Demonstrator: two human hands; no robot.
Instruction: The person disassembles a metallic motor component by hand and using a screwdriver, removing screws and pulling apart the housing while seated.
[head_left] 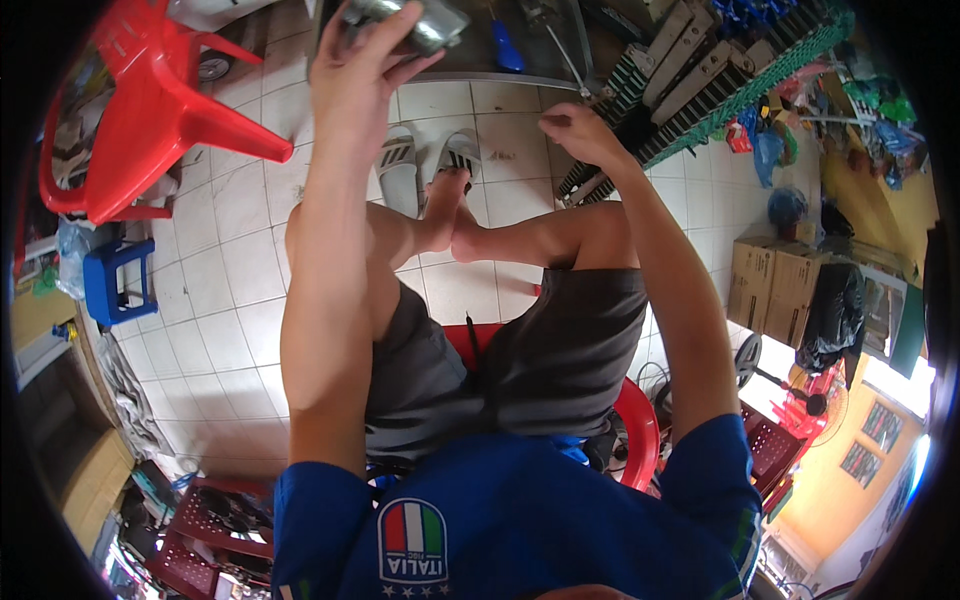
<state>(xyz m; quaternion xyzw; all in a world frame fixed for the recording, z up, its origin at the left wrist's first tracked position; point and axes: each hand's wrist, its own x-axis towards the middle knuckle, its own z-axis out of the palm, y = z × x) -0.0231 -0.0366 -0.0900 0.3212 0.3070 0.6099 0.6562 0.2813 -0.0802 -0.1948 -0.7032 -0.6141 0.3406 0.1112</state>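
Note:
At the top of the head view, my left hand [355,70] is closed around a shiny silver metal cylinder [437,28], which the upper edge partly cuts off. My right hand [585,133] hangs in the air to the right, nearer to me than the work surface. Its fingers are curled together, and whether something small is between them cannot be made out. On the dark work surface [465,62] lies a blue-handled tool [507,48], close to the cylinder. A thin metal rod [563,50] lies to the right of that tool.
A green-edged rack [720,85] with metal tools stands right of my right hand. At left are a red plastic chair [150,120] and a blue stool [120,280]. Slippers [398,175] lie on the tiled floor [235,250]. Cardboard boxes [770,285] are stacked at right.

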